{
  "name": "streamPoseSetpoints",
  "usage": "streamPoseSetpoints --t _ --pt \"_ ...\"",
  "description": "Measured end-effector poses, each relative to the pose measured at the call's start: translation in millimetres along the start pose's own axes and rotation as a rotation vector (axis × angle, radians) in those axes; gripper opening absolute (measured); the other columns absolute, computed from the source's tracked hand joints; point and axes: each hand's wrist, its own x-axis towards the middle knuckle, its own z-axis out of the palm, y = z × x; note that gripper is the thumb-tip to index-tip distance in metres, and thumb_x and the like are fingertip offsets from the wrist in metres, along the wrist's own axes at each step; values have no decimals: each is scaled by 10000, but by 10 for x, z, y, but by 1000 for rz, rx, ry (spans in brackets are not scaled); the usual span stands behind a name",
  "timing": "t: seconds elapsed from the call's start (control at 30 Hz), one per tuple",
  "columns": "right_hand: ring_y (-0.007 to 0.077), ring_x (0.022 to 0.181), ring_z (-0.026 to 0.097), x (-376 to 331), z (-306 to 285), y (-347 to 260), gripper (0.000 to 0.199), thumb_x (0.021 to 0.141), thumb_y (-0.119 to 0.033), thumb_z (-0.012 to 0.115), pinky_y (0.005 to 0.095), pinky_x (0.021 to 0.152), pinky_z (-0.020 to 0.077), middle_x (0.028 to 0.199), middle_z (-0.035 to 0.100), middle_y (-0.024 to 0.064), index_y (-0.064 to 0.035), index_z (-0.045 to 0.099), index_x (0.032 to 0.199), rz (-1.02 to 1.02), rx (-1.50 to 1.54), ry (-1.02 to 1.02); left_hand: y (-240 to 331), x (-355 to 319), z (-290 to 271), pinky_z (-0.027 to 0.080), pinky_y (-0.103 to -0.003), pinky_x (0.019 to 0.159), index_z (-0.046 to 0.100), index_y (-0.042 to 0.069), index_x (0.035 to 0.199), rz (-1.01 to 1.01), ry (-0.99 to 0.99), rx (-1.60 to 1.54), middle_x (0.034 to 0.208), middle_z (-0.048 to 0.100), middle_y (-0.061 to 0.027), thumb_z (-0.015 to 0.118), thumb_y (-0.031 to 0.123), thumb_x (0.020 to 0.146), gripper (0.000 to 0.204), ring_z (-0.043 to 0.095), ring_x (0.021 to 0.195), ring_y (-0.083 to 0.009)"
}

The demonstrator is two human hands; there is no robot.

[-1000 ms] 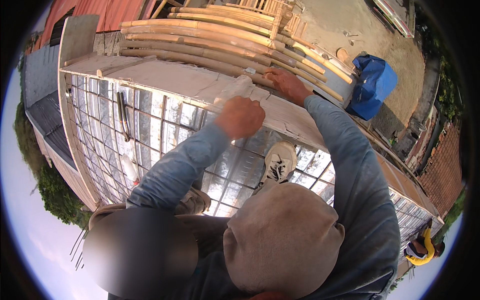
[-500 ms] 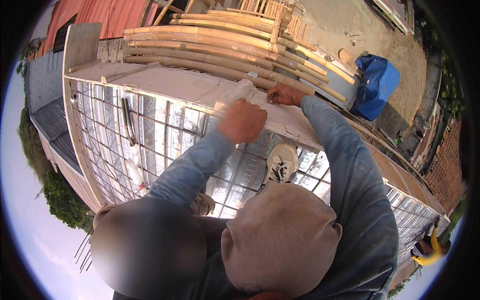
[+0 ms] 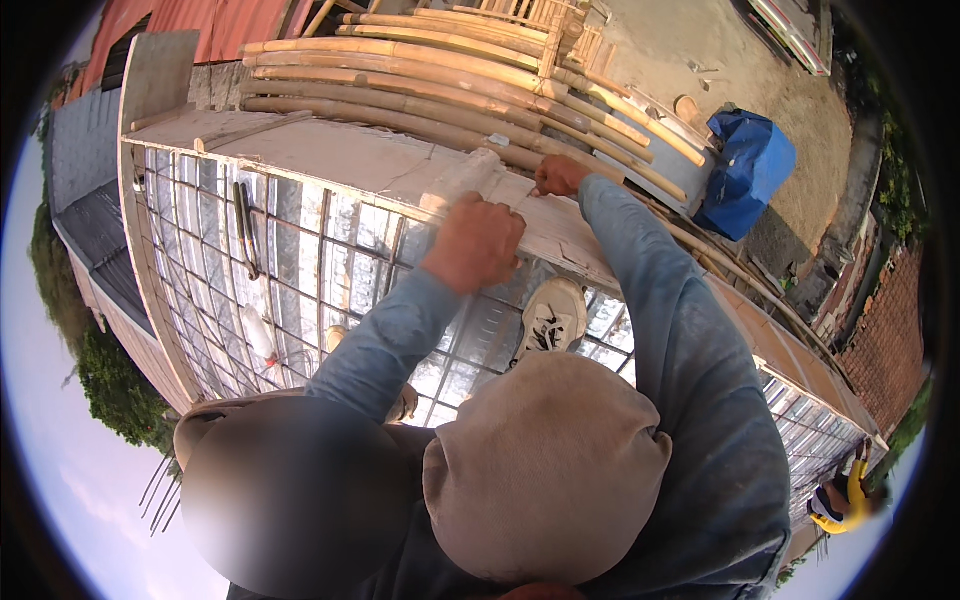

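Note:
My left hand is closed in a fist at the near edge of a pale wooden board, beside a short raised strip on it. What it grips, if anything, is hidden. Farther right, my right hand is held above the same board with its fingers pinched together. Anything between those fingers is too small to make out. Below the hands, a grid of steel bars lies over shiny corrugated metal sheets. A light shoe with dark laces rests there.
A long-handled tool and a clear plastic bottle lie on the grid at the left. Bamboo poles are stacked beyond the board. A blue tarp covers something at right. A person in yellow sleeves is at far right.
The whole view has shifted slightly. Both hands stay over the board's edge, closed as before. The person in yellow has shifted a little.

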Motion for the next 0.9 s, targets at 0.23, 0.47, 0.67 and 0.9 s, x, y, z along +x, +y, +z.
streamPoseSetpoints --t 0.23,0.47,0.67,0.9 --pt "371 941 733 -40 133 164 355 913 -412 800 497 864 549 987 781 174 -70 804 1009 -38 127 -1 -22 -42 -288 551 -412 881 695 59 1158 45 -100 68 962 783 -135 823 343 838 446 767 912 -323" --pt "403 1027 739 -64 88 99 335 947 -426 754 516 925 559 1063 787 175 -119 812 1070 -64 7 45 -239 12 -470 604 -484 826 642 -1 1140 141 -105 -24 931 763 -197 873 250 753 516 757 937 -406" --pt "423 1034 728 -88 90 180 306 976 -401 721 522 920 559 1050 781 177 -118 804 1058 -60 6 33 -238 -200 -224 599 -479 825 637 -14 1109 175 66 -38 914 759 -200 871 175 723 489 748 938 -404" --pt "447 977 709 -265 -136 179 251 1016 -326 658 550 867 547 990 763 197 -108 779 1045 -70 29 381 -314 -233 -130 585 -515 827 613 -27 1194 120 81 -106 879 746 -239 740 112 807 430 735 891 -443"
